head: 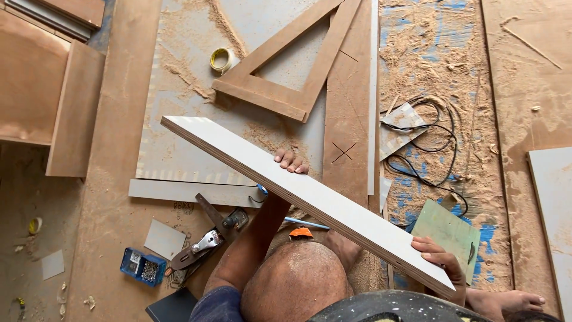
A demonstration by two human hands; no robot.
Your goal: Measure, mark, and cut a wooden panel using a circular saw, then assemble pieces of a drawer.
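Note:
I hold a long white laminated plywood board in the air, slanting from upper left to lower right above the floor. My left hand grips its far edge near the middle, fingers curled over the top. My right hand grips the board's near right end, thumb on the white face. My bent knee and a bare foot show below the board.
A wooden triangle frame lies on a grey sheet beyond the board. Tape roll, hand plane, blue box of screws, black cable, green offcut and sawdust cover the floor. Brown panels stand left.

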